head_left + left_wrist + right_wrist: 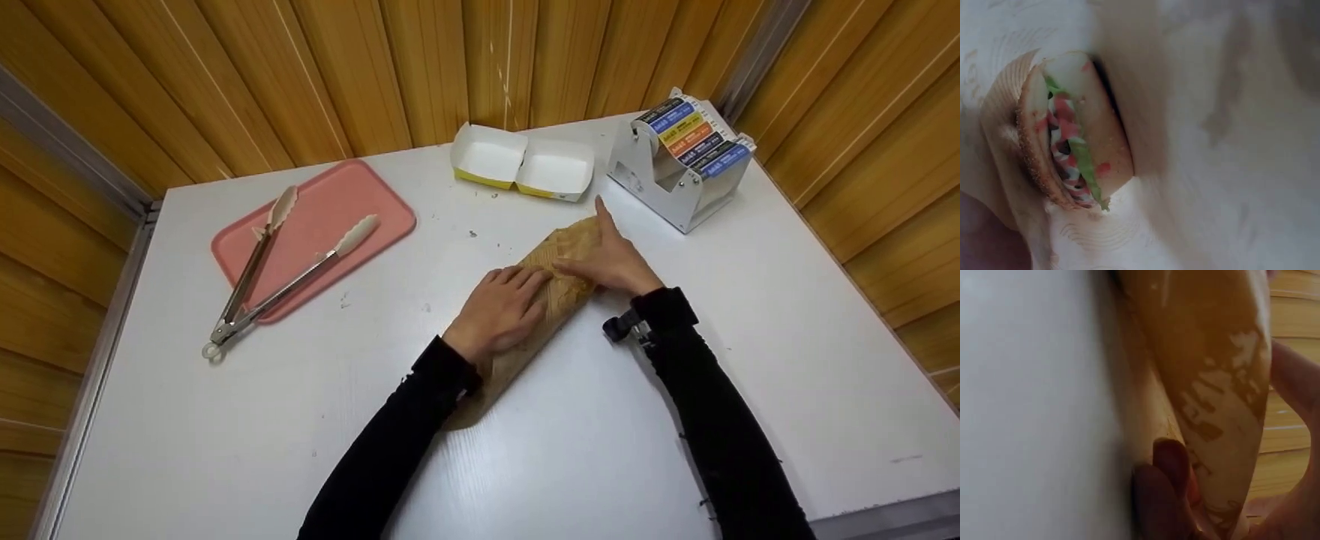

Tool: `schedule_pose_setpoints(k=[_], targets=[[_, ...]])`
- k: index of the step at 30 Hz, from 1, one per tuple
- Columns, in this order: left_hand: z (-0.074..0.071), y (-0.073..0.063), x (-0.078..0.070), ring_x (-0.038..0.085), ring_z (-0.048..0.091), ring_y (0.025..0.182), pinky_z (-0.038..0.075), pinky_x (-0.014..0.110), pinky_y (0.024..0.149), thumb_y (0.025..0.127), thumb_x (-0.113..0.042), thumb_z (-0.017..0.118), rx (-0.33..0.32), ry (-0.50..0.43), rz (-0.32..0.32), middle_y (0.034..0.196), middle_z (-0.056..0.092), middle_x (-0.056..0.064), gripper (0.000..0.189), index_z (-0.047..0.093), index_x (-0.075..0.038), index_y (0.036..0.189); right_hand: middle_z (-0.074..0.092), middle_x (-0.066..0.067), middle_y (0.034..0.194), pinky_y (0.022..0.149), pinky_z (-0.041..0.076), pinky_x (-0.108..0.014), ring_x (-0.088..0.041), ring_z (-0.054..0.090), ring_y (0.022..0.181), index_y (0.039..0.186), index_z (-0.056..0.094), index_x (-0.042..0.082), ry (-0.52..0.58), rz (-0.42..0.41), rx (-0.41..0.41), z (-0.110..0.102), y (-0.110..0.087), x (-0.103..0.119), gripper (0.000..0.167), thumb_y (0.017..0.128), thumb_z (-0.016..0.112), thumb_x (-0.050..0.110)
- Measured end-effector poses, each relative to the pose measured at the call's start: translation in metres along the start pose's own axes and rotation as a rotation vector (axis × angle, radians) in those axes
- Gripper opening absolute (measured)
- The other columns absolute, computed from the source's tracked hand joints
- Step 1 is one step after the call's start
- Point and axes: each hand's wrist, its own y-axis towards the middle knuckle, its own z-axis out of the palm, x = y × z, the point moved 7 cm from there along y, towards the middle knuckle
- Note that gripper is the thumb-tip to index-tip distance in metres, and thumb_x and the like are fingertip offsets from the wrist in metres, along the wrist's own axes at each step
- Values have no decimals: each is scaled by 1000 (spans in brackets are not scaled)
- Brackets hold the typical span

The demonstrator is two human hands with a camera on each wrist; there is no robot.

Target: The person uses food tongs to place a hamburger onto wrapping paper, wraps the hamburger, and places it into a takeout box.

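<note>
Brown paper (564, 301) lies beneath the left hand (501, 309).

No wording can be read with certainty. Small print stands on the black, blue, yellow and orange label rolls (688, 133) in the metal dispenser (651, 186), too tiny to decipher; the brown wrapping paper (559, 300) bears letter-like marks, illegible in every view.

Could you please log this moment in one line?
left hand: rests on brown paper | right hand: holds paper's far end | sandwich: within paper
</note>
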Motion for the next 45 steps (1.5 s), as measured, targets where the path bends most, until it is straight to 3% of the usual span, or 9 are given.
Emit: schedule_pose_setpoints(k=[7, 10, 13, 21, 30, 35, 39, 42, 45], targets=[[2, -1, 6, 31, 35, 153, 35, 48, 122, 110, -40, 34, 35, -128, -33, 162, 44, 7, 54, 38, -13, 158, 49, -24, 147, 117, 33, -58, -41, 45, 137, 148, 59, 17, 0, -160, -36, 4, -5, 15, 67, 89, 80, 42], [4, -1, 9, 38, 31, 154, 32, 47, 125, 111, -41, 35, 41, -177, -45, 161, 44, 11, 53, 39, -11, 155, 59, -16, 145, 119, 34, -53, -36, 48, 138, 140, 66, 12, 84, -177, -27, 4, -6, 15, 52, 93, 78, 31], [6, -1, 10, 39, 31, 153, 30, 47, 125, 112, -43, 34, 47, -203, -57, 161, 43, 12, 54, 40, -12, 155, 50, -14, 157, 123, 28, -55, -36, 39, 149, 148, 57, 12, 140, -144, -1, 1, -6, 9, 60, 93, 78, 28], [5, -1, 11, 32, 43, 148, 38, 45, 120, 110, -47, 32, 39, -152, -92, 158, 48, 7, 57, 41, -17, 158, 17, -24, 170, 121, 29, -62, -47, 29, 151, 168, -3, 28, 168, -31, 32, -7, -12, -6, 134, 76, 93, 38], [7, -2, 12, 28, 45, 146, 43, 49, 114, 110, -49, 26, 54, -80, -156, 155, 51, 3, 58, 40, -25, 160, 40, -32, 158, 118, 35, -62, -53, 43, 140, 167, 15, 12, -101, -86, -133, -5, -19, -1, 113, 82, 89, 23], [7, -3, 13, 28, 47, 145, 46, 48, 111, 109, -47, 27, 47, -84, -157, 154, 53, 3, 57, 39, -25, 161, 41, -33, 156, 114, 39, -61, -50, 48, 137, 167, 14, 12, -97, -95, -88, -5, -20, -3, 109, 86, 85, 26], [6, -4, 13, 28, 48, 144, 47, 47, 110, 109, -46, 27, 48, -81, -158, 154, 53, 4, 57, 41, -23, 160, 66, -24, 117, 85, 54, -44, -37, 65, 99, 164, 24, 9, -41, -135, -76, -5, -21, -5, 103, 83, 87, 17], [7, -4, 13, 28, 47, 144, 47, 47, 110, 109, -45, 28, 54, -81, -166, 156, 52, 3, 57, 42, -23, 159, 59, -5, 75, 61, 47, -30, -19, 57, 63, 160, 31, 3, 18, -160, -131, -9, -22, -4, 94, 82, 83, 7], [7, -2, 14, 27, 46, 145, 46, 47, 111, 109, -44, 28, 58, -89, -170, 156, 51, 3, 56, 42, -23, 159, 58, 3, 73, 58, 48, -23, -8, 56, 57, 163, 18, 0, 170, -85, -91, -9, -24, -9, 95, 91, 77, 17]])
